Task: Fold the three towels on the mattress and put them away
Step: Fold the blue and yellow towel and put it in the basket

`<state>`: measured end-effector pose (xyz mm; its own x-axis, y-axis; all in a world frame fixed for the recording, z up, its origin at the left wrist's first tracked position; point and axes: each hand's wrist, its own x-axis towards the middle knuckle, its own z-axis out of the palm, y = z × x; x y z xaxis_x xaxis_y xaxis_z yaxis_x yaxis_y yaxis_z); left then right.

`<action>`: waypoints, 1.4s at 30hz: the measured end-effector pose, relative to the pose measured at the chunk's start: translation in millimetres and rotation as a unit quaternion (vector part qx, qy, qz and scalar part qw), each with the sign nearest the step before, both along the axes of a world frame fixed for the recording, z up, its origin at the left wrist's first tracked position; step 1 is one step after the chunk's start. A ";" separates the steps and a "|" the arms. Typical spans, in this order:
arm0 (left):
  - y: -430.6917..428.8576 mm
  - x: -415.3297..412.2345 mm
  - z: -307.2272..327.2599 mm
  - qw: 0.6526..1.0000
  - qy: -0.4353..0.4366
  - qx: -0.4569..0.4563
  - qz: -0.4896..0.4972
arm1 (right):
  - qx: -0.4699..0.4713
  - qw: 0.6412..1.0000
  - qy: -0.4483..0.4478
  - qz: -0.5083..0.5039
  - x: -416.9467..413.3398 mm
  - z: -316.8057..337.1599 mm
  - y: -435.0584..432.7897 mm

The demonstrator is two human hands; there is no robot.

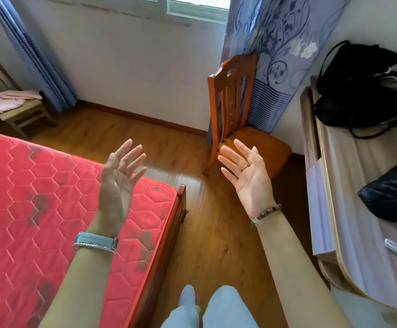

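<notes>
Left hand (pixel 119 178): we hold it up over the mattress (pixel 38 209) corner, palm up, fingers spread, gripping nothing.
Right hand (pixel 247 176): raised over the floor (pixel 216 233), palm up, fingers straight, gripping nothing.
Towels (pixel 15 100): a pink pile on the small chair (pixel 19 112), far left, well apart from the mattress.
Desk (pixel 358 209): at right, bearing black bags (pixel 358 91).
</notes>
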<state>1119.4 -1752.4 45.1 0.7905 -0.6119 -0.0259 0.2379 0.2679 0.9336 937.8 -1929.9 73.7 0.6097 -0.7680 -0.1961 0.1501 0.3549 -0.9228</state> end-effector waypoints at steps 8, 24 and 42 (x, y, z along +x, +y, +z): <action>-70.4 40.8 -12.1 1.000 0.011 0.006 0.019 | 0.019 1.000 0.003 0.019 41.5 -11.7 -85.3; -234.9 96.2 -15.4 0.989 0.019 0.010 0.146 | 0.010 0.994 0.014 0.108 140.5 -11.6 -285.4; -294.9 251.0 -35.1 0.966 0.038 -0.026 0.253 | 0.003 0.978 0.013 0.208 339.6 -27.0 -369.2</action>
